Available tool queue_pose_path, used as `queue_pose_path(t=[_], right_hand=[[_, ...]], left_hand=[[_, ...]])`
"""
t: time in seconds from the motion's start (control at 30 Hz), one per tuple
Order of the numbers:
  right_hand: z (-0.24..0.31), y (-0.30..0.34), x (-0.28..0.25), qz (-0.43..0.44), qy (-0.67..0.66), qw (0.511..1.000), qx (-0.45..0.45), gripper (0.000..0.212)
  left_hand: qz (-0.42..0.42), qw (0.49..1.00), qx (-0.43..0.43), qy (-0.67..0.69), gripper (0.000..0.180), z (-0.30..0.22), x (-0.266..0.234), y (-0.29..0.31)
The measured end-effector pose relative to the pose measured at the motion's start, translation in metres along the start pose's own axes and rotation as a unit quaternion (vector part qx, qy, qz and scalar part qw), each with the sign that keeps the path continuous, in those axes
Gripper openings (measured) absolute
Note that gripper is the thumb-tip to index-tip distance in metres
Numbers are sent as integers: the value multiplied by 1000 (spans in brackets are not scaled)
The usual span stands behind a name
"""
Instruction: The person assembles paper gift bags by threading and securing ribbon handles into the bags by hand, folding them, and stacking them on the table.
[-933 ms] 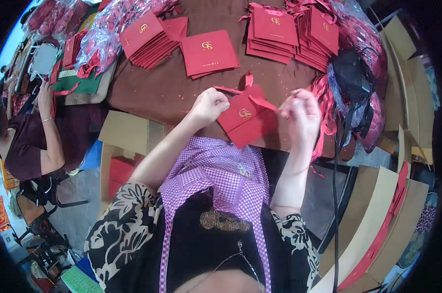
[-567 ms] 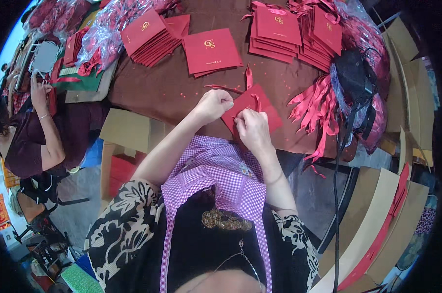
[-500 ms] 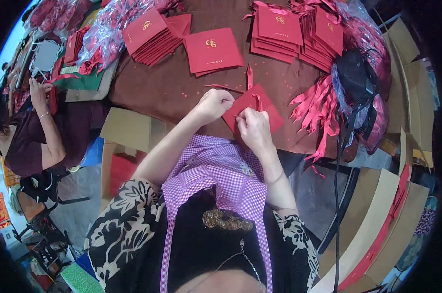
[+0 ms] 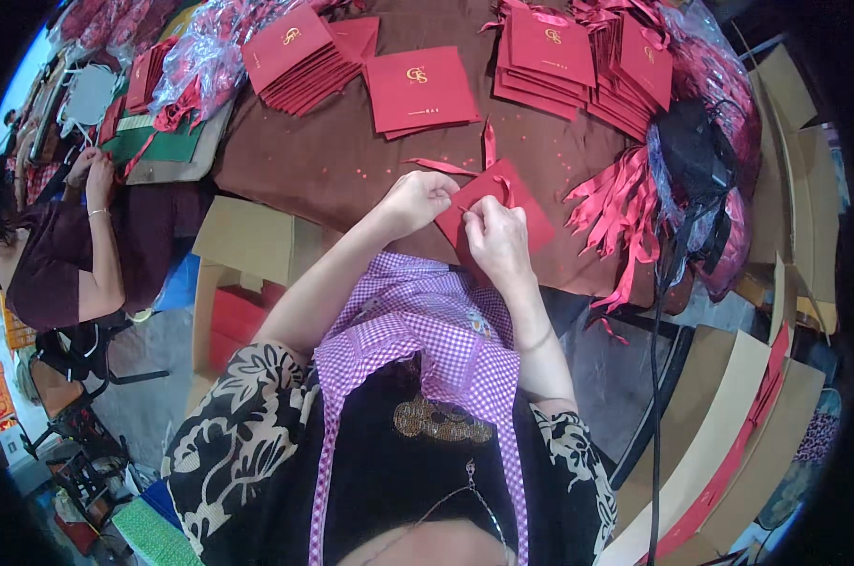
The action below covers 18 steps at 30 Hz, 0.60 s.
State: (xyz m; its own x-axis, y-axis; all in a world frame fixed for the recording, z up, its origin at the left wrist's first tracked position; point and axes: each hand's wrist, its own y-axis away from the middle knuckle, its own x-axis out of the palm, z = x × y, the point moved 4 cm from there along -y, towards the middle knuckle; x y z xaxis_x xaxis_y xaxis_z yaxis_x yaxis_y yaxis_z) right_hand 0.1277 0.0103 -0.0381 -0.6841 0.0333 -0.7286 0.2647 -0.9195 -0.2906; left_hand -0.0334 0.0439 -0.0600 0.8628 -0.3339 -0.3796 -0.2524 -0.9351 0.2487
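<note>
1. Set at the near edge of the tabletop [image 4: 285, 184], turned corner-up: a red folder [image 4: 534, 215], taken here as the hub of the clock. Covered in part by the right hand [image 4: 500, 236]; cannot tell whether flat or slightly lifted.

2. At 9 o'clock, bent in to the folder's left corner: the left hand [image 4: 419, 201], fingers drawn narrow, thumb tip against forefinger. Cannot make out anything gripped between them.

3. At 6 o'clock, over the folder's lower part: fingers of the right hand, curled and closed on a red ribbon [image 4: 510, 193]. Hidden below the knuckles, the rest of its length.

4. At 12 and 10 o'clock, just past the folder: two ribbon tails [image 4: 489, 146], inner ends out of sight.

5. From 10 round to nearly 2 o'clock: stacks of red folders [image 4: 423, 90], gold-marked, too overlapped to count.

6. At 3 o'clock: loose ribbons [image 4: 620, 193], tangled; beyond, a black bundle [image 4: 696, 156], hard to make out.

7. Far off at 9 o'clock: a co-worker's hands [image 4: 94, 174], too small to read.

8. At 8 o'clock: a cardboard box [image 4: 243, 236], partly behind the left forearm.
</note>
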Motion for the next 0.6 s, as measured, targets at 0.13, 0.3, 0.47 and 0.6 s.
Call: queue_pose_path(t=[0.13,0.3,0.47,0.6], right_hand=[[1,-5,1,7,6,1000,1,11],[3,-8,-3,19,8,1000,-4,11],[5,-9,-4,32,19,999,-1,11],[10,-9,-6,26,43,999,-22,13]], left_hand=[[-2,1000,-7,-1,26,-4,0,3],[-19,1000,-2,0,27,-4,1,5],[-26,999,8,-24,27,-11,1,7],[-42,998,35,-45,25,-20,3,12]])
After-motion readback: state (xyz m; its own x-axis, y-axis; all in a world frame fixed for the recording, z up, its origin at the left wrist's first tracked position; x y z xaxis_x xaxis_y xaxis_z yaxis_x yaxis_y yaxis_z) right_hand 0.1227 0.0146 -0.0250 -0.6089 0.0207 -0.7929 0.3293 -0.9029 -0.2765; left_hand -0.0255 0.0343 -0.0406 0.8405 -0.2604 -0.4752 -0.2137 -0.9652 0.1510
